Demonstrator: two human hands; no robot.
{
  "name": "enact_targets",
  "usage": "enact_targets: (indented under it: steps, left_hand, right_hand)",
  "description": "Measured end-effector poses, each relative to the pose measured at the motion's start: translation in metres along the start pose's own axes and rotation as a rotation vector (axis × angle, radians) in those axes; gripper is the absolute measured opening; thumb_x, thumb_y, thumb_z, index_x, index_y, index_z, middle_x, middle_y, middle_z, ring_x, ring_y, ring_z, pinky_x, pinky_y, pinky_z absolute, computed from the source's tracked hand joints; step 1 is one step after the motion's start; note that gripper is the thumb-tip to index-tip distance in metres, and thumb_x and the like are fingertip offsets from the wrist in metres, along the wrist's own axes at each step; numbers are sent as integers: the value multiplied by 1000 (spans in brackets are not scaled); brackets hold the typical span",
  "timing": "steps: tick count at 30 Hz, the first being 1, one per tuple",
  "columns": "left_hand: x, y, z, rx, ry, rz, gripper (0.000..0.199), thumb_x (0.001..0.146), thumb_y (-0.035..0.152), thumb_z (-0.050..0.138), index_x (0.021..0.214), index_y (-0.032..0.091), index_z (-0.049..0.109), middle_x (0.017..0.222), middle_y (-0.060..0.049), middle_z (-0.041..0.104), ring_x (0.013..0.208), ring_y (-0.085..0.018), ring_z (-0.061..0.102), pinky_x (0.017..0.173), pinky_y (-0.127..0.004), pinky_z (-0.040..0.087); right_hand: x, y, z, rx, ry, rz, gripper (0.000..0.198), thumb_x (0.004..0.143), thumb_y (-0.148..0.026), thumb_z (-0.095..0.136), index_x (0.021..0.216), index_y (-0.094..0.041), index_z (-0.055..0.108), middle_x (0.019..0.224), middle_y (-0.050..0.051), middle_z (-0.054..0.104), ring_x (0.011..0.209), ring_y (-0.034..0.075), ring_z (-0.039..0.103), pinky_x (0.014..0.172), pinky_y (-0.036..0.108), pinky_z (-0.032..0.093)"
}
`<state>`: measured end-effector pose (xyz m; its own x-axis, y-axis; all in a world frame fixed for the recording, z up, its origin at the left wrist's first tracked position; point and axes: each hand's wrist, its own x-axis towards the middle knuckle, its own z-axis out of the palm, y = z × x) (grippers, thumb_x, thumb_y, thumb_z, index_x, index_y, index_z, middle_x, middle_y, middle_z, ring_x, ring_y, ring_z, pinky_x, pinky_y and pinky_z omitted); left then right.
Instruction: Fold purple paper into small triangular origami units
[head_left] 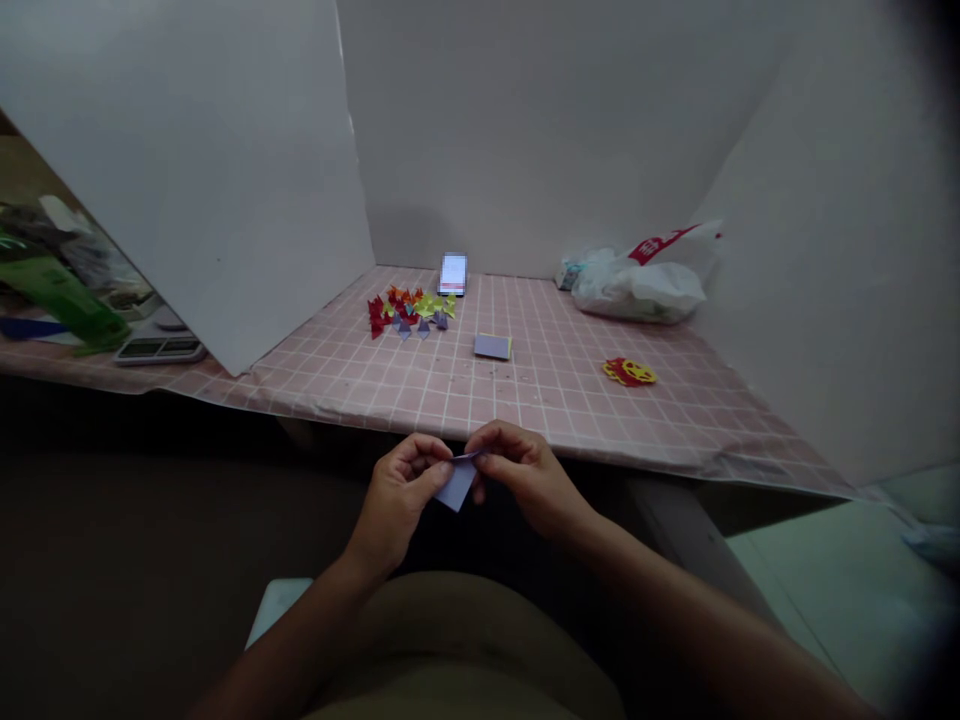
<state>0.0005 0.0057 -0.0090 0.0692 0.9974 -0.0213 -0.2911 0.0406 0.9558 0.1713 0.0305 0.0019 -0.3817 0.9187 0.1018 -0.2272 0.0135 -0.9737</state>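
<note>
Facing a pink-checked desk bearing a white plastic bag and clustered folded-paper figures; pinching, in the grip of left hand and right hand, a lavender paper just off the desk's near edge.

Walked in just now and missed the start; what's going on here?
A person pinches a small lavender paper between the left hand and the right hand, just off the near edge of a pink checked table. On the table, toward the left, small folded paper pieces sit clustered in red, orange, yellow and purple. A lit phone stands behind them, and a flat paper stack lies nearer the hands.
</note>
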Motion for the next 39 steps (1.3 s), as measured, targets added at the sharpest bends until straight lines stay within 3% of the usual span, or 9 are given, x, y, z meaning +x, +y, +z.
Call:
enact_targets:
  steps: [7, 16, 24, 31, 39]
  left_hand:
    - [-1, 2, 0, -60, -14, -11, 11, 76, 22, 73, 81, 18, 64, 63, 3, 61, 56, -9, 51, 55, -21, 39]
    - [-5, 6, 3, -83, 1, -30, 11, 74, 22, 72, 79, 18, 64, 63, 2, 63, 56, -10, 53, 55, -22, 40]
    - [-4, 9, 5, -115, -38, -87, 12, 76, 25, 71, 82, 17, 64, 64, 2, 63, 58, -10, 54, 56, -21, 39]
    - [-2, 6, 2, -28, -50, -74, 20, 80, 33, 74, 90, 17, 67, 73, -1, 68, 64, -12, 58, 61, -23, 42]
    - [0, 12, 2, 15, -89, -128, 21, 78, 34, 74, 76, 15, 67, 66, -1, 66, 58, -11, 53, 58, -23, 39]
  right_hand:
    - [-3, -2, 2, -5, -14, -14, 12, 80, -16, 63, 88, -19, 71, 62, -3, 67, 52, 10, 62, 56, 23, 48]
    - [-4, 1, 1, 68, -20, -7, 14, 77, -15, 61, 78, -19, 74, 62, -1, 69, 54, 12, 63, 59, 27, 51]
    - [-8, -11, 2, -154, 9, -31, 16, 77, -16, 59, 78, -19, 74, 61, -1, 67, 57, 13, 63, 61, 28, 51]
    - [-8, -9, 2, -154, 14, -51, 15, 79, -17, 59, 78, -20, 73, 64, -1, 68, 60, 13, 65, 65, 29, 54]
    - [-7, -8, 1, -190, -14, -75, 15, 81, -17, 58, 80, -21, 73, 67, -1, 68, 63, 13, 64, 65, 29, 53]
